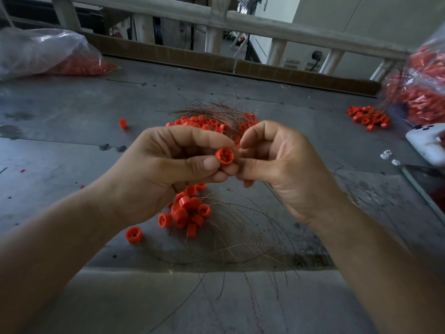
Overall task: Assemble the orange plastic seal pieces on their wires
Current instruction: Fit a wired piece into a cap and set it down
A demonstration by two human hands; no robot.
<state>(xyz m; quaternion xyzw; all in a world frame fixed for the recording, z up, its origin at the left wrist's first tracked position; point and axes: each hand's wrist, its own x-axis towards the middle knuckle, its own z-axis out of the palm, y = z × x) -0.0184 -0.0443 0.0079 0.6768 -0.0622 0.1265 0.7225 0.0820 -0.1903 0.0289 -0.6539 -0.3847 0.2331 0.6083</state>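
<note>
Presumably for threading, the left hand (168,165) pinches an orange seal piece (224,155), cavity showing; the right hand (277,165) curls at its 3 o'clock; whether it pinches wire, unclear.

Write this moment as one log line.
step: seal assembly | left hand: pinches orange seal piece | right hand: fingers curled beside it, hold unclear | table: loose pieces, wires
</note>
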